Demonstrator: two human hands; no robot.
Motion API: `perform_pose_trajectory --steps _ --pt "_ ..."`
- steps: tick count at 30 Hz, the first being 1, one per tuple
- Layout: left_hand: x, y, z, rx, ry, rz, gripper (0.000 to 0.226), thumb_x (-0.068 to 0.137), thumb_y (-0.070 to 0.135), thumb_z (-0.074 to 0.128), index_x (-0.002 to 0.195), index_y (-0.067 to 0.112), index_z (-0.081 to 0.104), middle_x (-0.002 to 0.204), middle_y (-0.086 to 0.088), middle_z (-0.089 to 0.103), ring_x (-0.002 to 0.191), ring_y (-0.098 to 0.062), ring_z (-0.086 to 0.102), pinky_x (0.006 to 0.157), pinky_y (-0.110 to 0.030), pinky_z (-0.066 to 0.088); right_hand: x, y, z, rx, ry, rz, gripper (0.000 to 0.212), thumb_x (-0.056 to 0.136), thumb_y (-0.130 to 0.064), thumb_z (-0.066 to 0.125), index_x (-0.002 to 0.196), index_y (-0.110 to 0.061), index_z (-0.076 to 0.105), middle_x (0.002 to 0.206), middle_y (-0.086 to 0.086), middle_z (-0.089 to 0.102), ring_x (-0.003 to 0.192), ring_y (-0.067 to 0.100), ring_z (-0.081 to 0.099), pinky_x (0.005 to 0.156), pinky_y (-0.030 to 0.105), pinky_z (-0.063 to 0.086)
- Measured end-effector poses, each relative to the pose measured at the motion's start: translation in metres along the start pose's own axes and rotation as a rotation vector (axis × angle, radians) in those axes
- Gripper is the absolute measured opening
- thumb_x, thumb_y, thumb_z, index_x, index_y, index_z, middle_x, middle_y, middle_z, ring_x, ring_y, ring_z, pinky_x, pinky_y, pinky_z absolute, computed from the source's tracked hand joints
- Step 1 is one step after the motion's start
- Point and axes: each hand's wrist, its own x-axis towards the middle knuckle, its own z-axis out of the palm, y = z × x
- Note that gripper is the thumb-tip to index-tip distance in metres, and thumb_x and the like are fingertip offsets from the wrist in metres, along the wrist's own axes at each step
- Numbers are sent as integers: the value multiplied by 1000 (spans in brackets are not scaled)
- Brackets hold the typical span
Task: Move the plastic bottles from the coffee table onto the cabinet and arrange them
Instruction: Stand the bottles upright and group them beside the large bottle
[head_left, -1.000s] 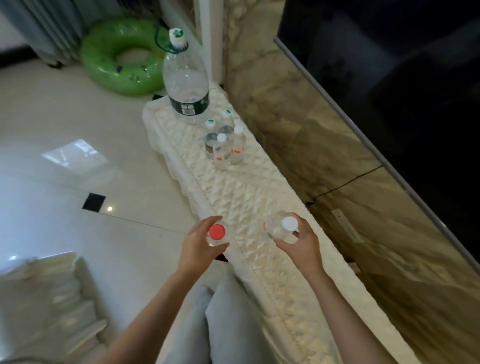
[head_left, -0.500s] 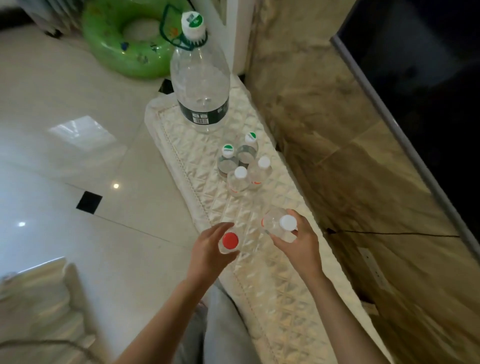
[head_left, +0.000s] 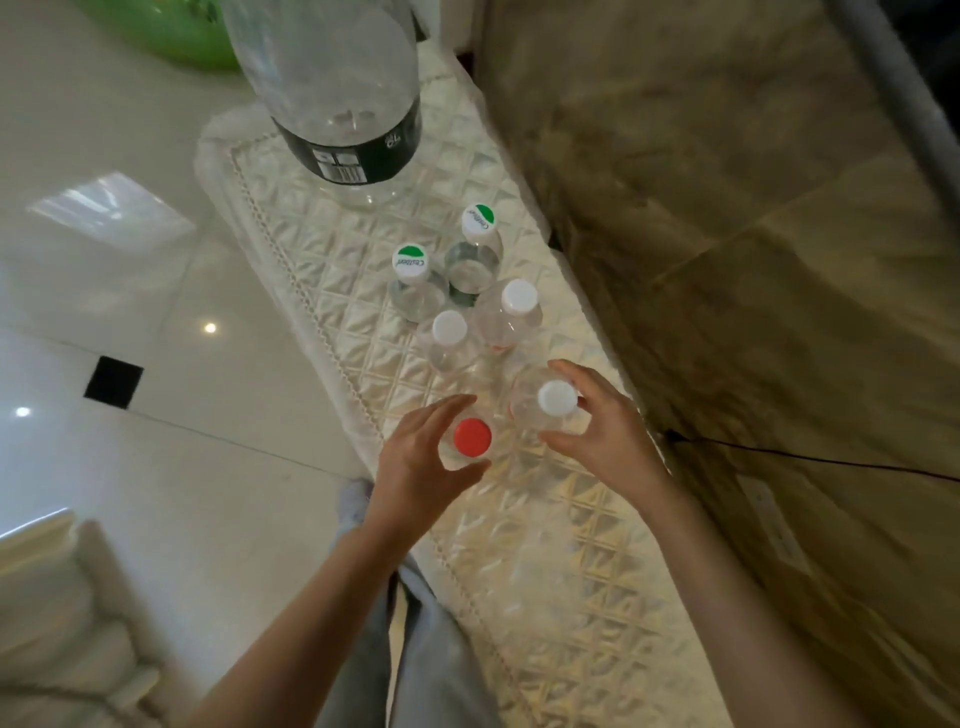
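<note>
The left hand (head_left: 421, 462) curls loosely around a red-capped bottle (head_left: 471, 437), fingers spread and thumb under; whether it truly grips cannot be told. At its 2 o'clock, the right hand (head_left: 597, 436) cups a white-capped bottle (head_left: 557, 398) the same way. Both stand on the quilted cabinet top (head_left: 545, 545). Beyond, at 12 o'clock, two white-capped bottles (head_left: 450, 328), then two green-and-white-capped bottles (head_left: 409, 262), close together. Farthest, a large water jug (head_left: 337, 104).

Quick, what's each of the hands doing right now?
Left hand: curled round the red-capped bottle, fingers loose; a firm grip cannot be told.
Right hand: curled round the white-capped bottle; likewise cannot be told.
</note>
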Motion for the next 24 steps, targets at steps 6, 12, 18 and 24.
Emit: perform_pose_trajectory --steps 6,12,18,24 --pt "-9 4 14 -57 51 -47 69 66 24 84 126 10 51 129 -4 53 115 -19 53 95 -29 45 3 5 -4 29 44 -23 79 67 -13 83 135 -29 45 132 -12 50 121 6 49 100 33 46" --pt "-21 9 33 -47 231 -101 66 65 21 85 122 13 52 122 -4 51 109 -23 55 84 -42 54 -7 -3 -9 -61 100 -100 70 67 -15 83 130 -21 53 130 -5 52 119 6 49 98 28 46" --pt "-8 11 30 -90 224 -75 65 66 16 85 123 8 55 119 -6 53 109 -19 54 86 -36 52 -1 -2 -22 -204 -11 -202 69 68 -19 82 130 -25 53 121 -9 47 109 6 52 88 36 52" --pt "2 11 24 -100 224 -76 68 63 14 86 124 11 56 117 -4 53 106 -22 56 87 -38 52 19 -5 -32 -173 -78 -256 71 67 -14 82 131 -28 52 122 -13 48 109 7 55 89 36 51"
